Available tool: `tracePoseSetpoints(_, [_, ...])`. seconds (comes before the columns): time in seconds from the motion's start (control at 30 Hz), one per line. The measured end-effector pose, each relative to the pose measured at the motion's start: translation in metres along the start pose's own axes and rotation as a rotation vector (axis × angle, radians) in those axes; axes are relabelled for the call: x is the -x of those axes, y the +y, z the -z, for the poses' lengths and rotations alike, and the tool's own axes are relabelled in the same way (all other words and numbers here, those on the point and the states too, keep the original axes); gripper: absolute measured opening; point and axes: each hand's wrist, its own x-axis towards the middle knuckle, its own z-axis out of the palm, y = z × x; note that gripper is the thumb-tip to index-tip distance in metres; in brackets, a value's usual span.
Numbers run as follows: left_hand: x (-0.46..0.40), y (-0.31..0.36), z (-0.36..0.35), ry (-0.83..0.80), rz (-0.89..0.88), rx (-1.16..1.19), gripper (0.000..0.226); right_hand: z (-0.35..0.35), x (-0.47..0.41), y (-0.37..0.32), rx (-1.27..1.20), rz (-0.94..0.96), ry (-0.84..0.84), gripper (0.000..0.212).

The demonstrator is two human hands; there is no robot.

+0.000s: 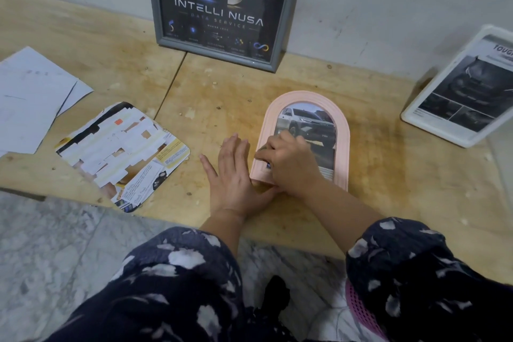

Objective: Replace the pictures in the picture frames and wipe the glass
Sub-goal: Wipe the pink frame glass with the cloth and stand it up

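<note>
A pink arched picture frame (pixel 343 130) lies flat on the wooden board (pixel 402 189), with a photo of a white pickup truck (pixel 305 119) behind its glass. My right hand (pixel 291 164) rests on the lower part of the glass with its fingers curled. Something small and dark peeks out at the thumb, and I cannot tell what it is. My left hand (pixel 233 175) lies flat on the board, fingers spread, its edge against the frame's lower left corner.
A grey frame (pixel 160 8) with a dark logo poster leans on the wall behind. A white frame (pixel 435 130) with a car print leans at the right. A cut-up picture (pixel 125 153) and white sheets (pixel 30 103) lie at the left. The marble floor (pixel 55 244) lies below the board's near edge.
</note>
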Motion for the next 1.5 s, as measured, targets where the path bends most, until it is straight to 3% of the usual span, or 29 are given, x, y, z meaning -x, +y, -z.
tracePoseSetpoints(0.2, [0.001,-0.003,-0.003,-0.018,-0.002,-0.027,0.111,0.005,0.011,-0.012,0.117,0.056,-0.05,0.037])
tracePoseSetpoints(0.33, [0.0,-0.003,-0.003,-0.04,-0.016,-0.053,0.111,0.013,0.014,-0.009,-0.032,0.094,-0.108,0.025])
tracePoseSetpoints(0.5, [0.002,-0.002,-0.002,0.001,-0.03,0.001,0.116,0.027,0.002,0.008,-0.382,-0.294,-0.167,0.029])
tracePoseSetpoints(0.57, [0.003,-0.002,-0.001,0.006,-0.037,-0.002,0.115,0.034,-0.006,0.01,-0.414,-0.332,-0.229,0.022])
tracePoseSetpoints(0.67, [0.003,-0.002,-0.001,0.015,-0.038,0.007,0.114,0.032,-0.015,0.012,-0.303,-0.271,-0.294,0.039])
tracePoseSetpoints(0.73, [0.003,-0.003,-0.001,0.014,-0.038,0.012,0.113,0.025,-0.019,0.012,-0.117,-0.157,-0.279,0.03])
tracePoseSetpoints(0.83, [0.003,-0.003,-0.003,0.036,-0.041,0.05,0.113,0.015,-0.011,0.005,0.106,0.042,-0.125,0.012])
tracePoseSetpoints(0.97, [0.004,-0.004,-0.004,0.053,-0.045,0.07,0.114,0.008,-0.005,0.003,0.207,0.117,0.024,0.017])
tracePoseSetpoints(1.2, [0.003,-0.003,-0.003,0.058,-0.038,0.081,0.111,0.004,0.002,0.001,0.168,0.054,-0.027,0.024])
tracePoseSetpoints(1.5, [0.004,-0.005,-0.007,0.061,-0.035,0.076,0.106,0.005,-0.004,-0.011,0.19,0.146,0.103,0.023])
